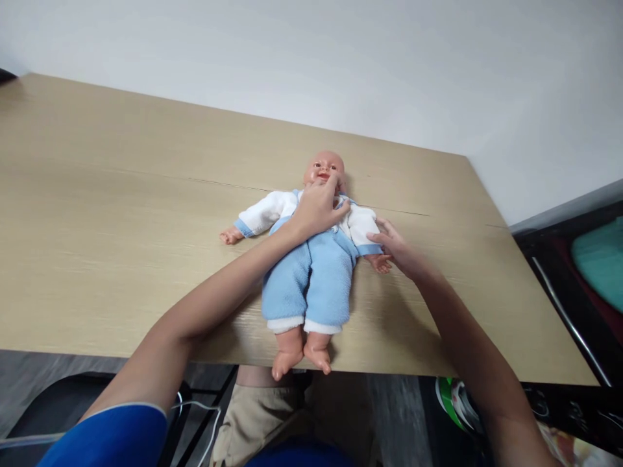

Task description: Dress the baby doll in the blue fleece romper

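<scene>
A baby doll lies on its back on the wooden table, its head toward the wall and its bare feet at the front edge. It wears a white and light blue top and light blue trousers. My left hand lies across the doll's upper chest, its fingers curled at the collar just under the chin and covering part of the neck. At the right, my right hand grips the doll's white sleeve near the blue cuff, thumb on top; its other fingers are partly hidden.
The light wooden table meets a white wall at the back. A black chair stands below the front left, near a white cable. To the right are a black-framed object with teal fabric and a green and white round item.
</scene>
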